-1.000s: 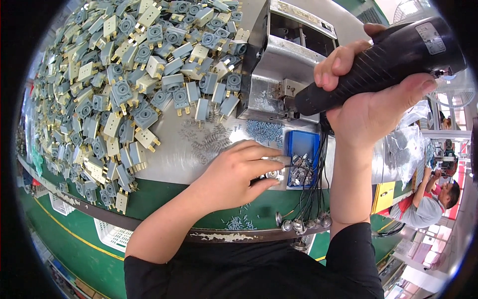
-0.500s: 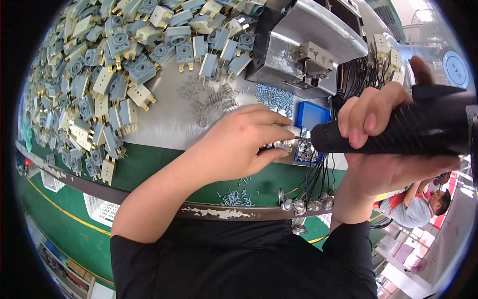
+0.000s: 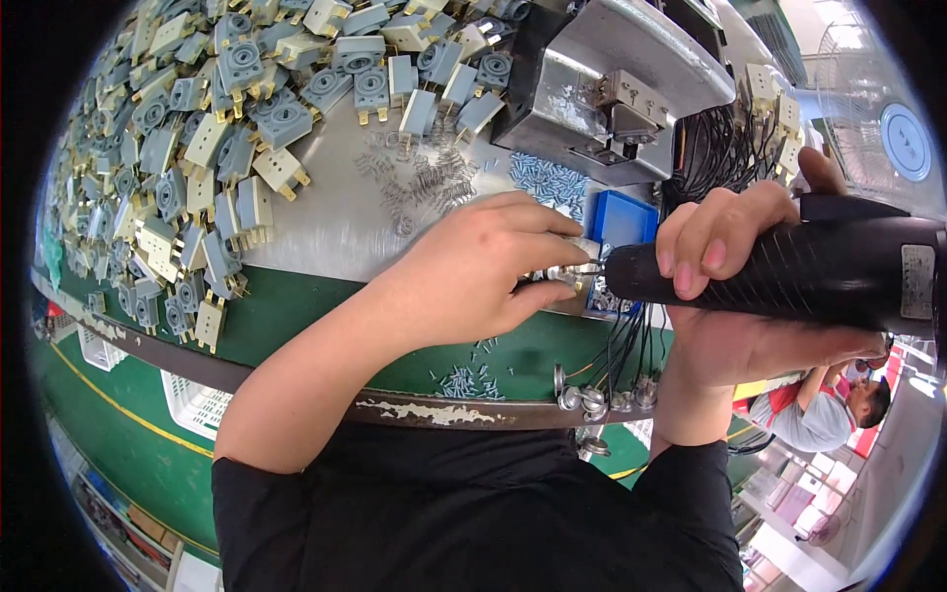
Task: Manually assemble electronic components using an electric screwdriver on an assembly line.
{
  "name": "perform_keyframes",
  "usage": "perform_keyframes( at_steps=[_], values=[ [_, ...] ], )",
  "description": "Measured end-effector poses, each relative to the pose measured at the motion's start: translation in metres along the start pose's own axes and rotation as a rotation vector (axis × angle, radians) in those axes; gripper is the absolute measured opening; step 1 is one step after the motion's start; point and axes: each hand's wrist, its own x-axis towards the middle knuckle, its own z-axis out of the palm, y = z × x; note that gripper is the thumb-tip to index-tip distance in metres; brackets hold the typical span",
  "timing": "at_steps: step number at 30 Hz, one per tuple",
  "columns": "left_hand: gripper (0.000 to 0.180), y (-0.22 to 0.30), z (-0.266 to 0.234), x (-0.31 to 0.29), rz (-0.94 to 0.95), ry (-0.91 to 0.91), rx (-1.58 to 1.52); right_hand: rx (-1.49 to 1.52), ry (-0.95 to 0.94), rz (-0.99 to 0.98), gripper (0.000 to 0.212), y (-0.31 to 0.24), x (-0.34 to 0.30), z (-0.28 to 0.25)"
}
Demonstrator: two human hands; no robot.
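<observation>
In my right hand (image 3: 725, 237) is a black electric screwdriver (image 3: 819, 271), held level with its tip pointing left. Fingers and thumb wrap round its ribbed body. My left hand (image 3: 493, 252) pinches a small pale part with shiny metal pieces (image 3: 572, 283) between thumb and fingers, much of it hidden. The driver's thin bit (image 3: 592, 268) reaches this part; whether it sits in a screw cannot be made out. Just behind the bit is a blue tray (image 3: 621, 222) with small metal pieces in its near section.
Grey and cream plug housings (image 3: 281, 123) are heaped at the left. Springs (image 3: 419, 178) and screws (image 3: 547, 183) lie on the metal sheet, more screws (image 3: 469, 383) near the front edge. A metal fixture (image 3: 621, 89) stands behind. Black wires (image 3: 617, 350) hang over the edge. A person (image 3: 838, 414) is at right.
The screwdriver and my right hand have shifted slightly left, toward the part in my left hand. My left hand keeps its pinch. The whole view has moved a little.
</observation>
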Motion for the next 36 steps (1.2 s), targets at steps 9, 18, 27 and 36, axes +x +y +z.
perform_keyframes(
  at_steps=[9,18,27,36],
  values=[
    [0.03,0.001,0.002,0.002,-0.024,0.006,0.005,-0.009,-0.191,-0.088,0.102,0.005,-0.007,-0.009],
    [0.035,0.002,0.002,0.001,-0.003,0.011,0.028,0.02,-0.204,-0.085,0.106,0.012,-0.013,-0.012],
    [0.038,0.001,-0.002,0.001,0.004,-0.021,0.013,0.009,-0.141,0.05,0.121,-0.011,0.004,-0.007],
    [0.033,0.005,0.0,0.003,-0.018,-0.011,0.008,-0.211,0.189,-0.185,0.12,-0.003,0.083,-0.035]
  ],
)
